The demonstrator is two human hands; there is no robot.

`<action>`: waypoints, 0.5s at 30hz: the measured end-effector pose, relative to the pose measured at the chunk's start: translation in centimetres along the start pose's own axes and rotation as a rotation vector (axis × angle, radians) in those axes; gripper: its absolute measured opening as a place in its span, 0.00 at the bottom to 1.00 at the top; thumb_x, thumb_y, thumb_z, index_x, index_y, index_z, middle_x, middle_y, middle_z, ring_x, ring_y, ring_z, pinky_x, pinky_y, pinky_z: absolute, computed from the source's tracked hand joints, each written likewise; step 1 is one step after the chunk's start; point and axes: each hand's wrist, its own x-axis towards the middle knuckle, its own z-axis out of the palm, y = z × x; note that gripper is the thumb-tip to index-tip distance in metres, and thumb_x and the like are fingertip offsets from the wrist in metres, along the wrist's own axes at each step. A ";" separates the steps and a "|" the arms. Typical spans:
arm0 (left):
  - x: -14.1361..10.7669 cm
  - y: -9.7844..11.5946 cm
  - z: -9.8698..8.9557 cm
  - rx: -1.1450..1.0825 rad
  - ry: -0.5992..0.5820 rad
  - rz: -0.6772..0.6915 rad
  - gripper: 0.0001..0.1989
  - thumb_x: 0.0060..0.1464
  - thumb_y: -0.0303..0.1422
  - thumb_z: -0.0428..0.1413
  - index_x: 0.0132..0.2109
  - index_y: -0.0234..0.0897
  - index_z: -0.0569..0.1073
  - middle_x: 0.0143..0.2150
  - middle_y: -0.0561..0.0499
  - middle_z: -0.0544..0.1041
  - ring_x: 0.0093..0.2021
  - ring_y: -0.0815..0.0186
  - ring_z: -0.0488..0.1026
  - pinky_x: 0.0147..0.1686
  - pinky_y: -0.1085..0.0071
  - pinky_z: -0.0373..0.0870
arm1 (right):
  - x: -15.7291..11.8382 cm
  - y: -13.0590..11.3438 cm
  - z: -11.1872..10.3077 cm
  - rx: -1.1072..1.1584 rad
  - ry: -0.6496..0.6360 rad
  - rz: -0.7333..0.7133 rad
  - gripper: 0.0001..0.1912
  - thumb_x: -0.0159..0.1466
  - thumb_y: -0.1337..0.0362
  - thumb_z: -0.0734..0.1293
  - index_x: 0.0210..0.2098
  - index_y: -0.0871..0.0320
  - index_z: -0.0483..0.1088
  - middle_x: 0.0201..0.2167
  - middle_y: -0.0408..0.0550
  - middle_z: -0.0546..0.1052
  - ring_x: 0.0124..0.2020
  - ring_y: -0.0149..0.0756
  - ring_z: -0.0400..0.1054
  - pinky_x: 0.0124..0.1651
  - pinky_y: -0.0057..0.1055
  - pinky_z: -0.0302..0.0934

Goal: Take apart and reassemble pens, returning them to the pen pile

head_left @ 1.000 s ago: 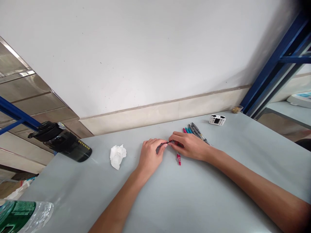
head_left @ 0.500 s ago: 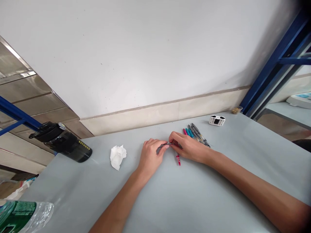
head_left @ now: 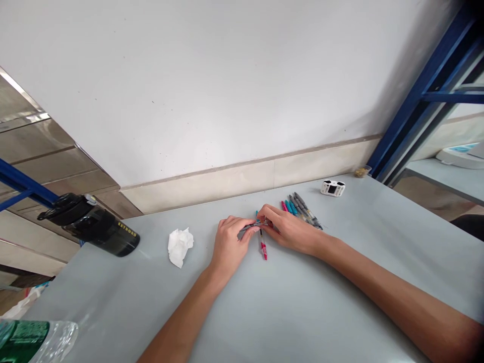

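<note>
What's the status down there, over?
Both hands, left and right, on a grey pen. Red-tipped pen lies just beneath. More pens beside right hand.

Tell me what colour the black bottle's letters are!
The letters are yellow, clearest in the head view.

Bright, soft light reaches my worktop, glaring faintly near its left edge; a shadow greys the wall at right, where my view's top corner blackens.
</note>
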 end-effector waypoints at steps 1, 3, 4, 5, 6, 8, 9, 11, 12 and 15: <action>0.0 0.0 0.0 -0.005 0.005 0.001 0.04 0.67 0.32 0.66 0.48 0.46 0.83 0.45 0.53 0.88 0.46 0.59 0.81 0.52 0.58 0.71 | 0.0 0.0 0.0 0.003 0.008 0.012 0.03 0.79 0.63 0.59 0.48 0.52 0.63 0.46 0.48 0.74 0.33 0.36 0.68 0.37 0.34 0.61; 0.0 -0.1 0.0 -0.012 0.015 0.006 0.05 0.66 0.32 0.67 0.47 0.46 0.83 0.44 0.54 0.87 0.45 0.60 0.81 0.51 0.58 0.70 | 0.0 0.1 -0.1 -0.002 0.010 0.003 0.04 0.79 0.63 0.58 0.46 0.52 0.63 0.45 0.47 0.73 0.32 0.35 0.67 0.37 0.34 0.61; 0.0 -0.1 0.0 -0.015 0.020 0.010 0.05 0.66 0.31 0.67 0.47 0.46 0.83 0.44 0.54 0.87 0.45 0.60 0.81 0.51 0.58 0.70 | 0.0 0.1 -0.2 -0.009 0.001 -0.016 0.05 0.79 0.64 0.58 0.45 0.52 0.64 0.45 0.48 0.72 0.33 0.35 0.67 0.37 0.34 0.61; 0.0 -0.2 0.0 -0.018 0.025 0.013 0.05 0.65 0.31 0.67 0.47 0.46 0.83 0.43 0.55 0.87 0.44 0.60 0.81 0.50 0.59 0.69 | 0.1 0.2 -0.2 -0.016 -0.011 -0.038 0.07 0.80 0.64 0.57 0.45 0.52 0.65 0.45 0.48 0.72 0.33 0.35 0.66 0.37 0.34 0.61; 0.0 -0.2 -0.1 -0.020 0.031 0.013 0.06 0.65 0.30 0.68 0.47 0.46 0.83 0.43 0.55 0.87 0.44 0.60 0.81 0.50 0.59 0.69 | 0.1 0.2 -0.3 -0.022 -0.018 -0.058 0.08 0.80 0.64 0.57 0.45 0.52 0.66 0.45 0.48 0.71 0.33 0.36 0.67 0.38 0.34 0.61; 0.1 -0.1 -0.2 -0.027 0.047 0.009 0.06 0.65 0.29 0.68 0.47 0.46 0.83 0.43 0.55 0.87 0.43 0.61 0.81 0.50 0.59 0.69 | 0.1 0.1 -0.3 -0.027 -0.027 -0.077 0.10 0.81 0.63 0.56 0.47 0.52 0.68 0.46 0.49 0.71 0.34 0.36 0.67 0.38 0.34 0.61; 0.2 -0.1 -0.2 -0.031 0.052 0.007 0.06 0.65 0.29 0.68 0.46 0.46 0.83 0.43 0.55 0.87 0.43 0.61 0.82 0.50 0.59 0.69 | 0.1 0.1 -0.3 -0.026 -0.026 -0.076 0.11 0.81 0.62 0.55 0.48 0.52 0.68 0.46 0.49 0.72 0.34 0.36 0.67 0.38 0.34 0.61; 0.2 -0.1 -0.3 -0.033 0.051 0.005 0.06 0.64 0.29 0.68 0.46 0.46 0.83 0.43 0.55 0.88 0.43 0.61 0.82 0.51 0.58 0.69 | 0.0 0.0 -0.2 -0.018 -0.011 -0.051 0.09 0.81 0.60 0.57 0.51 0.52 0.67 0.47 0.50 0.73 0.34 0.37 0.68 0.38 0.35 0.61; 0.2 -0.1 -0.3 -0.032 0.047 0.006 0.06 0.64 0.29 0.68 0.46 0.46 0.83 0.43 0.55 0.88 0.43 0.61 0.82 0.51 0.58 0.69 | 0.0 0.0 -0.1 -0.012 0.000 -0.037 0.08 0.81 0.59 0.58 0.51 0.52 0.66 0.47 0.50 0.73 0.34 0.37 0.68 0.37 0.35 0.61; 0.1 -0.1 -0.2 -0.027 0.033 0.010 0.07 0.63 0.28 0.69 0.45 0.46 0.83 0.43 0.55 0.88 0.43 0.61 0.82 0.50 0.58 0.69 | -0.1 0.0 0.0 0.003 0.022 -0.029 0.04 0.78 0.60 0.62 0.48 0.53 0.65 0.47 0.50 0.75 0.34 0.37 0.69 0.38 0.35 0.61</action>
